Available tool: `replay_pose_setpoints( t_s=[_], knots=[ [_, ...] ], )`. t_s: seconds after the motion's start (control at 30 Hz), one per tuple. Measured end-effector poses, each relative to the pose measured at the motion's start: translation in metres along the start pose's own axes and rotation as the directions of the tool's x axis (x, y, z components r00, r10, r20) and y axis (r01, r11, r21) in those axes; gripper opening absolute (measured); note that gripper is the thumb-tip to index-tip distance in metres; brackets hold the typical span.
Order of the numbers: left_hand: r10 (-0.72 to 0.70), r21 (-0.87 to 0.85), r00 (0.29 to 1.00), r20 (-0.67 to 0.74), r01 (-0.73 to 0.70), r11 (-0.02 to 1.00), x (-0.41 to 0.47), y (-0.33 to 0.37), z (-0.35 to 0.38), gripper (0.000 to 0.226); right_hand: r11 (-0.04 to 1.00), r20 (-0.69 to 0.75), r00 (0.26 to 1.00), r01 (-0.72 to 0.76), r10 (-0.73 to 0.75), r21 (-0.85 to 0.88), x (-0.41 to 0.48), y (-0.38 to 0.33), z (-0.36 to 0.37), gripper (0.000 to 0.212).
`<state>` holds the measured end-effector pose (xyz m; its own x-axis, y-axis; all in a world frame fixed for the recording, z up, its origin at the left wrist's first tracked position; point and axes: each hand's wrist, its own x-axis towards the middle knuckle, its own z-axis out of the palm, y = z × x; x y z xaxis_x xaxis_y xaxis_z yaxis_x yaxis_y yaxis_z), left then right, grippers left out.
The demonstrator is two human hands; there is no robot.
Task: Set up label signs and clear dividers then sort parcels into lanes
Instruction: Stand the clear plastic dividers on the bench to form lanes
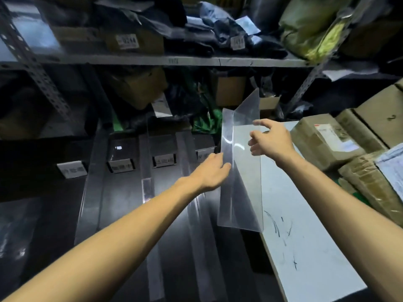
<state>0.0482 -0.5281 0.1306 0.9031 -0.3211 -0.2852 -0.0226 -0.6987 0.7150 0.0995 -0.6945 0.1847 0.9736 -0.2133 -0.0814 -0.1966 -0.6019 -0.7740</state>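
1. Clear divider (244,192): held up off the surface, over the seam btw dark tabletop (122,214) and white board (305,247).
2. Surface: dark top w/ other clear strips (146,188) lying flat, running away from the person and splitting it into lanes; label signs (164,160) standing at the far ends. White board on the R, marked w/ pen scribbles.
3. Room: dim storeroom. Metal shelving rack (152,61) behind, packed w/ bagged parcels and boxes (135,42). Cardboard cartons (327,138) stacked far R.
4. Orientation: long axis near-to-far, far end raised and pointing toward the rack, near end low by the board edge. Narrow flange on the L side, wide panel on the R.
5. Left hand (212,171): gripping the flange edge, thumb in front.
6. Right hand (274,141): fingers spread wide at the wide panel, nothing gripped; contact w/ panel unclear.
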Motion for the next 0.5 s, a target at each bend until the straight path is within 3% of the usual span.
replay_pose_setpoints(
  t_s=[0.1, 0.23, 0.5],
  knots=[
    [-0.068, -0.039, 0.997, 0.037, 0.069, 0.997, 0.034, -0.003, 0.012, 0.027, 0.994, 0.028, 0.999, 0.038, -0.036, -0.103, 0.028, 0.014, 0.012, 0.038],
    [-0.181, -0.091, 0.978, 0.103, 0.191, 0.977, 0.067, -0.018, 0.028, 0.055, 0.975, 0.074, 0.993, 0.104, -0.091, -0.195, 0.056, 0.032, 0.039, 0.039],
    [-0.293, -0.13, 0.946, 0.141, 0.311, 0.942, 0.105, -0.039, 0.045, 0.066, 0.937, 0.163, 0.98, 0.157, -0.11, -0.311, 0.105, 0.048, 0.059, 0.046]
  ],
)
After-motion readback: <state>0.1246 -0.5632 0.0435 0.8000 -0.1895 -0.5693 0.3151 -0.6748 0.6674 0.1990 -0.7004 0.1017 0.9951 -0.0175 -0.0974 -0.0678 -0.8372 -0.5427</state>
